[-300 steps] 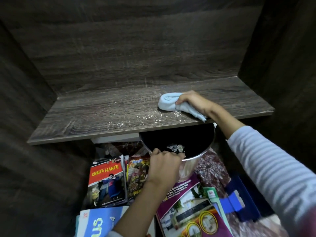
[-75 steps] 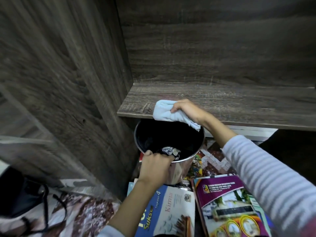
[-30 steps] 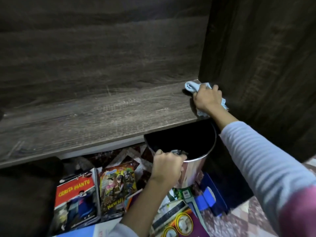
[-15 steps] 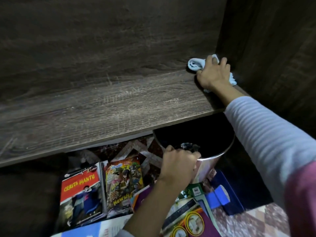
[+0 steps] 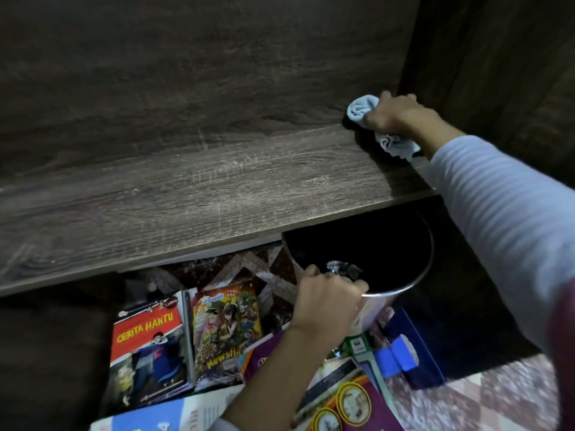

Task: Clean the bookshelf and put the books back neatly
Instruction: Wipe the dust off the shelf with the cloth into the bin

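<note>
- bin point(image 5: 375, 307), round shiny metal, crumpled bits point(image 5: 343, 268) inside; your left hand point(image 5: 326, 298) grips its rim.
- your right hand point(image 5: 396, 115) clutches soft blue cloth point(image 5: 361, 108) on wood-grain shelf point(image 5: 217, 188).

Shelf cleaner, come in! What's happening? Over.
Right grip holds cloth at shelf back corner. Left grip holds bin rim under shelf edge. Books on floor, out of way.

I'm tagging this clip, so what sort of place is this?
Likely a room at home: a dark wood-grain bookshelf, books such as Cerita Hantu spread on a patterned floor, and a light blue cloth on the shelf.
</note>
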The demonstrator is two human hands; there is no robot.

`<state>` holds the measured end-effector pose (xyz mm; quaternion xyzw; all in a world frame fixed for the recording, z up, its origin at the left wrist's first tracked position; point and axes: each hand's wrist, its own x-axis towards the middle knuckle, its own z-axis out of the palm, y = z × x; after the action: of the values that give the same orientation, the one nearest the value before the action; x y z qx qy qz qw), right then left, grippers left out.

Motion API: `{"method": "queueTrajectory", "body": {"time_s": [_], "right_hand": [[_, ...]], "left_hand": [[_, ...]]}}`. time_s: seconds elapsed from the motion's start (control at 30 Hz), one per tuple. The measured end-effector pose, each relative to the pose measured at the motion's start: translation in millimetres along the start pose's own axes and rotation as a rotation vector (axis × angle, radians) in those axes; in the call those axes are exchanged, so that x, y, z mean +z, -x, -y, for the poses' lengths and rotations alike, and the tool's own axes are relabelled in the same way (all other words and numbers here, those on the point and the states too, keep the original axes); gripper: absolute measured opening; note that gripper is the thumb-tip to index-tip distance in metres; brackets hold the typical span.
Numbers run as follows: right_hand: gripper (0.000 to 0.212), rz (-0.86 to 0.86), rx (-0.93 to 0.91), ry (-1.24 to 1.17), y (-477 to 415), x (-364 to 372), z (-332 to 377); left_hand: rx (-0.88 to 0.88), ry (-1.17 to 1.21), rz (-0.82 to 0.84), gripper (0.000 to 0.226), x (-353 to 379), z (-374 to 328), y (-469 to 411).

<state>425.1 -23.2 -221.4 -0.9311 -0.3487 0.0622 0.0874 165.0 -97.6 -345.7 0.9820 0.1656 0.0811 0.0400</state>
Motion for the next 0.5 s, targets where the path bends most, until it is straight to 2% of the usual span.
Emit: {"method": "queueTrajectory", "body": {"time_s": [0.1, 0.27, 0.37, 0.5], "right_hand": [[0.059, 0.039, -0.001, 0.019, 3, -15, 3], [0.049, -0.168, -0.057, 0.150, 6, 2, 3], [0.044, -0.193, -0.100, 0.265, 2, 21, -1], [0.046, -0.186, -0.088, 0.253, 0, 25, -2]], "left_hand": [[-0.006, -0.001, 0.006, 0.035, -3, -1, 1], [-0.008, -0.002, 0.025, 0.036, -2, -2, 1], [-0.002, -0.009, 0.020, 0.036, 0, -1, -1], [-0.019, 0.009, 0.014, 0.038, -1, -3, -1]]}}
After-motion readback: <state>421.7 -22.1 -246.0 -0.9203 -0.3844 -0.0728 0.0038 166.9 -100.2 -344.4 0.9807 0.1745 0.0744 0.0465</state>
